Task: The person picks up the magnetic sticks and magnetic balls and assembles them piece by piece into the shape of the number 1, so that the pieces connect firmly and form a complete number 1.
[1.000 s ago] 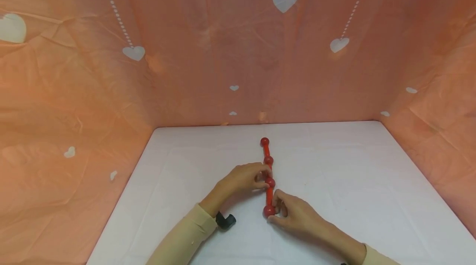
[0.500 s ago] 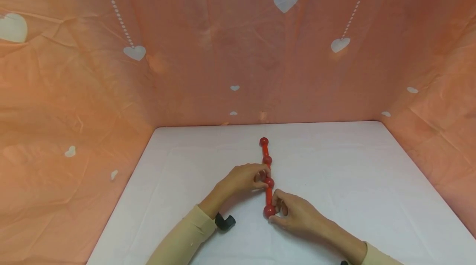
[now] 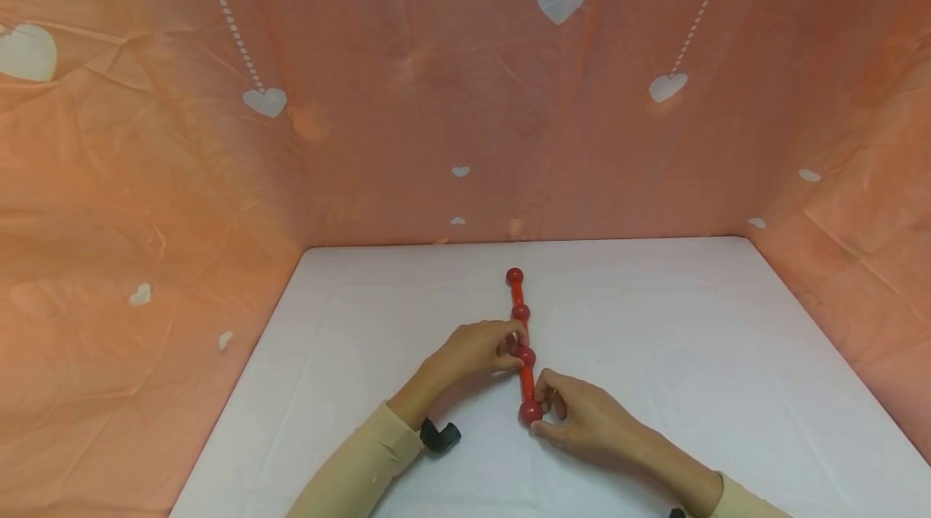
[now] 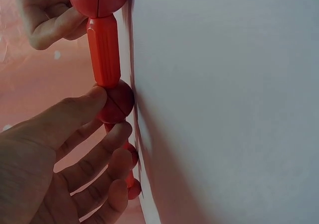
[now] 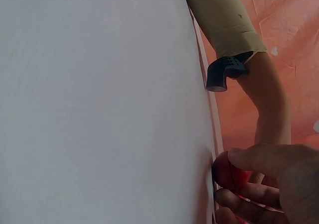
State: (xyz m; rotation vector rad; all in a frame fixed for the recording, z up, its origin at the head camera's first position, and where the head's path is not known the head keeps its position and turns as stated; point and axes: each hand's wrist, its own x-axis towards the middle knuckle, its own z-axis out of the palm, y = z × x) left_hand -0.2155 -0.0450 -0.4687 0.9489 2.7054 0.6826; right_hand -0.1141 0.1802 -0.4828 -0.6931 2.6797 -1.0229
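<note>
Soft, even, warm light fills the head view; faint shadows sit under both hands. Wrist views are close and soft, the white table washed out, nearly featureless.
</note>
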